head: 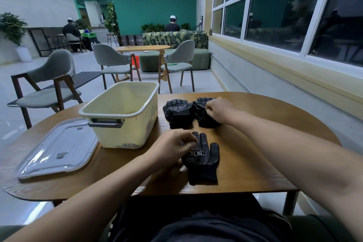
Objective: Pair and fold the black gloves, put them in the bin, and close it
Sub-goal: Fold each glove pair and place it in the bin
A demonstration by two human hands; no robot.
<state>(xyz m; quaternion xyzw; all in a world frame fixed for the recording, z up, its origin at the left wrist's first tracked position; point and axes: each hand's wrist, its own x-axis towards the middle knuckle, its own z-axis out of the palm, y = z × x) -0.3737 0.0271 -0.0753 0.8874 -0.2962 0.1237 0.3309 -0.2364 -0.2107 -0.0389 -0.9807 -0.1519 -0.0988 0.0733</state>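
A black dotted glove (204,160) lies flat on the wooden table in front of me, fingers pointing away. My left hand (172,149) pinches its left side near the thumb. Behind it sit two stacks of black gloves: the left stack (177,113) lies untouched, and my right hand (218,111) grips the top of the right stack (202,116) with curled fingers. The cream bin (125,112) stands open to the left of the stacks. Its clear lid (57,147) lies flat on the table further left.
The round wooden table (255,163) ends close to my lap, with bare wood on its right side. Grey chairs (49,84) and another table stand beyond. A window wall runs along the right. Two people sit far back.
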